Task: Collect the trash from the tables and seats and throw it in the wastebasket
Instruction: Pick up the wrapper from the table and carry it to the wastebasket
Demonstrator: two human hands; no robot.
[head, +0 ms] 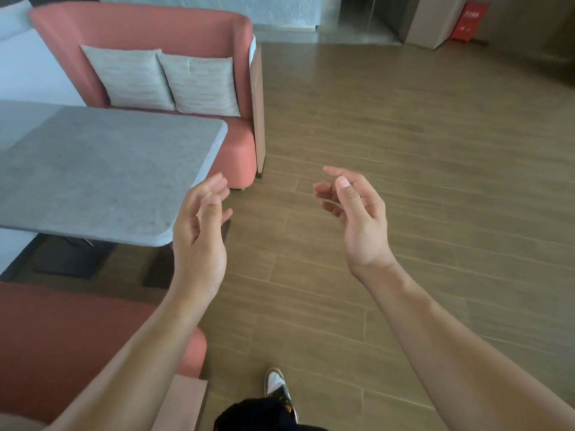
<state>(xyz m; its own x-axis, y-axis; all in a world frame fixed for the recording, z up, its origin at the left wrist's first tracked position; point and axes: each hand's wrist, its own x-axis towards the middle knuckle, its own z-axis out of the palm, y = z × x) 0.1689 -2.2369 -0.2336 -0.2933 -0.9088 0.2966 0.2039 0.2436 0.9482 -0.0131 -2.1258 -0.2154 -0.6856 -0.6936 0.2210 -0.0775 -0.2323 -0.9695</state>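
While both forearms extend forward, left hand (199, 225) and right hand (354, 219) hold nothing, fingers (323, 189) loosely curled. Left hand overlaps the table (93, 169) corner. Open floor (435, 150) lies right.

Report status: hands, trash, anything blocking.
Left hand, right hand open, holding nothing. No trash, no wastebasket in view. Grey table corner beside left hand.

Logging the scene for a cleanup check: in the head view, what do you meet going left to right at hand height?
grey stone-look rectangular table → left hand → right hand → brown wood-plank floor
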